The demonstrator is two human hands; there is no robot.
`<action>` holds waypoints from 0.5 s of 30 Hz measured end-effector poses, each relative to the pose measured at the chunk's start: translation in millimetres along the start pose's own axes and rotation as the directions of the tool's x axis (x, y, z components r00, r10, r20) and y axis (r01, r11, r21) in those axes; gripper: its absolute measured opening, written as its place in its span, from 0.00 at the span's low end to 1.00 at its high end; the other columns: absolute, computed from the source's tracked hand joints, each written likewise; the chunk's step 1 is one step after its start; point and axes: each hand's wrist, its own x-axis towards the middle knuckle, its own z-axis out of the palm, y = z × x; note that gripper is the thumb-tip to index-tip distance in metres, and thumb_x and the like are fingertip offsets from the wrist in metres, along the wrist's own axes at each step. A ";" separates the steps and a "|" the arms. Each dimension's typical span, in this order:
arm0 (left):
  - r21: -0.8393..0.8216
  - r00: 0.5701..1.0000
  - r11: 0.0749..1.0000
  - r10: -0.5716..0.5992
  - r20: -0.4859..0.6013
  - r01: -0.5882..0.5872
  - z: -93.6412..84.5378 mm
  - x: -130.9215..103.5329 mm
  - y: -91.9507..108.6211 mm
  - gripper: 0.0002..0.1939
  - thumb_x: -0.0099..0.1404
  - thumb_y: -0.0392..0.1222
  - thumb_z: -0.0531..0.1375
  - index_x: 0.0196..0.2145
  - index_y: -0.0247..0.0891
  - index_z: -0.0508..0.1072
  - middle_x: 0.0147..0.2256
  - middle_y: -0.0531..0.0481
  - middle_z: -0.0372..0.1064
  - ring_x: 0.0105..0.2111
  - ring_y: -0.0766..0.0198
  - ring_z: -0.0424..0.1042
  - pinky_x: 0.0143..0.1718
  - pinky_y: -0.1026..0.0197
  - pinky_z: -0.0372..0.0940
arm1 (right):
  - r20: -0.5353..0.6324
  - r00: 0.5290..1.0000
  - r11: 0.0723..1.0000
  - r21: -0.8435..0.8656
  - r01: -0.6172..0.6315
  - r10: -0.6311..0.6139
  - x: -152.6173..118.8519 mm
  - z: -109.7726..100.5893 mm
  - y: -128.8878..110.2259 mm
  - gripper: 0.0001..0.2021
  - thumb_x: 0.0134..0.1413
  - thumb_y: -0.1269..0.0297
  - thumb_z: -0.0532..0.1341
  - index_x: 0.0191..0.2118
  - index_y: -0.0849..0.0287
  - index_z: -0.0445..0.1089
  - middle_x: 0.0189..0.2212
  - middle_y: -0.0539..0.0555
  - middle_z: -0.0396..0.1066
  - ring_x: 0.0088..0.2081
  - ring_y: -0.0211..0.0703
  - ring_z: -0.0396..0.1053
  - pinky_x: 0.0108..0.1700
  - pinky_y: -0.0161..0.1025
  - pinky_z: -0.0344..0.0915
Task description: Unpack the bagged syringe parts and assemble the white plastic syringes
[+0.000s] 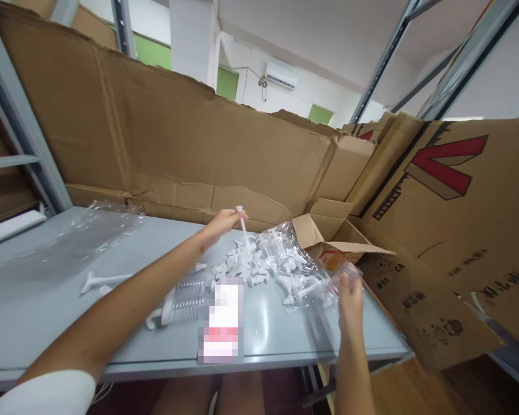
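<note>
Left hand: fingers drawn together, and the left hand (229, 222) has a slim white stick (244, 227) pinched near its top, held upright-ish over the heap!
Right hand: curled in, that right hand (349, 291), with a fistful of the clear bag (313, 271) at its near-right end; the exact finger placing is too blurred to call.
White stick: looks light and stiff, plastic by the sheen, probably smooth enough to slide; the straight shaft just under the head seems the safest hold.
Clear bag: thin, crinkly, soft, likely slippery and easy to tear; a bunched edge offers better purchase than one flat layer. White pieces show through it.
Loose heap: small white parts (237, 265) pile up beneath the stick, just beside the bag, likely hard and quick to scatter; one at a time, by the body.
Ribbed part: a ribbed clear part (188, 302) lies beyond the left forearm on the desk (281, 340).
Far right: a cardboard box (309, 230), flaps up, sits behind the bag.
</note>
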 end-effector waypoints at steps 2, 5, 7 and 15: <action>-0.017 0.991 0.996 -0.089 -0.099 0.088 -30.5 13.1 -6.8 0.19 0.54 0.55 0.55 0.28 0.34 0.71 0.23 0.49 0.68 0.21 0.68 0.64 0.21 0.67 0.53 | 0.193 0.975 0.991 0.056 -0.124 0.111 -4.9 37.4 -13.2 0.31 0.45 0.45 0.54 0.54 0.55 0.55 0.30 0.52 0.67 0.26 0.42 0.66 0.29 0.39 0.65; -0.002 0.971 0.986 -0.165 -0.170 0.167 -63.8 25.9 -21.1 0.19 0.57 0.56 0.51 0.27 0.35 0.65 0.21 0.49 0.67 0.19 0.66 0.66 0.21 0.66 0.55 | 0.463 0.868 0.952 0.141 -0.271 0.179 -11.6 93.8 -28.6 0.31 0.46 0.52 0.54 0.56 0.52 0.47 0.20 0.44 0.59 0.17 0.36 0.58 0.21 0.35 0.60; 0.033 0.954 0.977 -0.201 -0.221 0.213 -78.1 31.3 -32.2 0.17 0.58 0.54 0.51 0.26 0.36 0.64 0.18 0.51 0.64 0.17 0.66 0.64 0.19 0.66 0.52 | 0.611 0.770 0.932 0.139 -0.334 0.184 -14.4 130.5 -35.1 0.30 0.44 0.59 0.52 0.55 0.49 0.44 0.21 0.43 0.59 0.18 0.35 0.58 0.20 0.33 0.59; 0.164 0.903 0.919 -0.298 -0.309 0.359 -97.9 50.5 -79.0 0.08 0.52 0.41 0.59 0.23 0.34 0.67 0.14 0.51 0.61 0.16 0.63 0.63 0.18 0.63 0.53 | 0.763 0.626 0.979 -0.202 -0.007 0.162 -27.4 267.2 -35.6 0.33 0.44 0.64 0.58 0.57 0.53 0.45 0.40 0.55 0.64 0.33 0.40 0.65 0.34 0.39 0.65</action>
